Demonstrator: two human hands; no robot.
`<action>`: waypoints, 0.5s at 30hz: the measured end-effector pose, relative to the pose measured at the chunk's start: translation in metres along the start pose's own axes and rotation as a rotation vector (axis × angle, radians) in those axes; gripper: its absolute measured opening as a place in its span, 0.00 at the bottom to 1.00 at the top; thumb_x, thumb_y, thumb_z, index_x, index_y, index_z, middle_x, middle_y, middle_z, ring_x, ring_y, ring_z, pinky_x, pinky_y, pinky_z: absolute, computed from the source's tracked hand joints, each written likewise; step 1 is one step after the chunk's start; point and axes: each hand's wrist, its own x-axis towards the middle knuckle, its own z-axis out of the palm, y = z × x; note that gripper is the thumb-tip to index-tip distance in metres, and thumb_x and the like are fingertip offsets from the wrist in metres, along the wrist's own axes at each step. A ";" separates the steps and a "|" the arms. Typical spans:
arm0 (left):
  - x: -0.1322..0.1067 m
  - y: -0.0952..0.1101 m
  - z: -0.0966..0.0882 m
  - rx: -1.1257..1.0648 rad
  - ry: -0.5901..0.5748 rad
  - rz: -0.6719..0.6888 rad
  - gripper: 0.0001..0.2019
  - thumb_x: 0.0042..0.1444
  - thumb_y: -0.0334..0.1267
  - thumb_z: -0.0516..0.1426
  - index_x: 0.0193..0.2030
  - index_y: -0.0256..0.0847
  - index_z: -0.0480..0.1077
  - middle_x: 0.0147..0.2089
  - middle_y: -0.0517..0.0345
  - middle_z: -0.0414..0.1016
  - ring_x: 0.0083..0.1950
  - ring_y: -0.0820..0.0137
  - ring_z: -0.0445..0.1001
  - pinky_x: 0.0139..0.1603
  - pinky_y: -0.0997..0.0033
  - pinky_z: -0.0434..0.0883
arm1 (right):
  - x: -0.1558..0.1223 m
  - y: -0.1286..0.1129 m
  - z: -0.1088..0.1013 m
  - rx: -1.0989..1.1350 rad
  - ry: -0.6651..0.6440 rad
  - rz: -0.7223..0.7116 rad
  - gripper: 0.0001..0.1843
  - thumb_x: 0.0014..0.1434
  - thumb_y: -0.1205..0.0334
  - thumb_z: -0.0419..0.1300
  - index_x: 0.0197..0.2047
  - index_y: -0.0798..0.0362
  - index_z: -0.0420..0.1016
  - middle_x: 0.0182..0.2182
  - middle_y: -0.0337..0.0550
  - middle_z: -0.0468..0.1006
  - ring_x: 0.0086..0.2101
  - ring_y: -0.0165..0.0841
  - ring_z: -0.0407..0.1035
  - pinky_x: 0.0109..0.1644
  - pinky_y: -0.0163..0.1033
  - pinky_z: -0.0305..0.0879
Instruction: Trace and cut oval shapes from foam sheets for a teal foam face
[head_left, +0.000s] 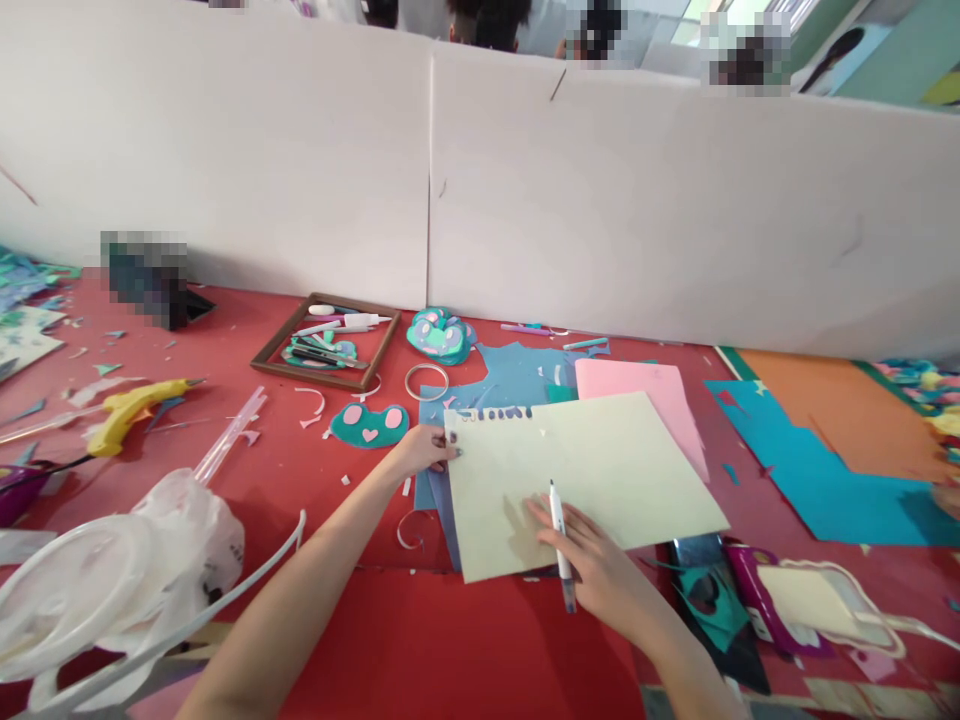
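Cream sheet [585,450] pinched near ten o'clock by our left hand [423,449], we do best bracing it flat; our right hand [591,556] pinches the marker [558,518].

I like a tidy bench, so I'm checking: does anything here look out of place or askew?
Yes: small scraps litter the red table, which looks untidy. The cream sheet lies askew over the blue sheet and pink sheet, its edges out of line with theirs. No spill is apparent.
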 end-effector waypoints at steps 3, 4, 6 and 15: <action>0.003 -0.004 0.000 -0.078 0.017 0.003 0.14 0.35 0.38 0.70 0.27 0.37 0.72 0.24 0.63 0.75 0.30 0.71 0.75 0.34 0.72 0.73 | -0.003 0.001 0.006 -0.043 0.109 -0.037 0.27 0.54 0.84 0.44 0.48 0.52 0.73 0.61 0.46 0.69 0.62 0.37 0.60 0.62 0.49 0.66; 0.004 -0.005 0.000 -0.108 0.014 0.004 0.15 0.34 0.39 0.70 0.28 0.37 0.73 0.25 0.63 0.76 0.31 0.70 0.75 0.35 0.71 0.74 | -0.004 0.000 0.006 -0.050 0.133 -0.057 0.28 0.56 0.83 0.44 0.51 0.52 0.72 0.60 0.47 0.70 0.61 0.36 0.62 0.61 0.48 0.67; 0.005 -0.006 0.000 -0.167 0.012 0.007 0.18 0.31 0.40 0.72 0.27 0.36 0.73 0.25 0.61 0.76 0.30 0.70 0.76 0.37 0.68 0.75 | -0.005 -0.002 0.003 -0.061 0.148 -0.085 0.29 0.58 0.81 0.44 0.57 0.50 0.69 0.59 0.46 0.71 0.60 0.36 0.64 0.60 0.47 0.68; 0.004 -0.009 0.003 -0.253 0.130 0.095 0.21 0.28 0.45 0.72 0.23 0.38 0.68 0.22 0.63 0.73 0.28 0.71 0.75 0.37 0.66 0.76 | 0.003 -0.026 0.018 -0.164 0.214 -0.028 0.37 0.54 0.84 0.45 0.63 0.51 0.65 0.57 0.51 0.73 0.53 0.40 0.72 0.53 0.47 0.74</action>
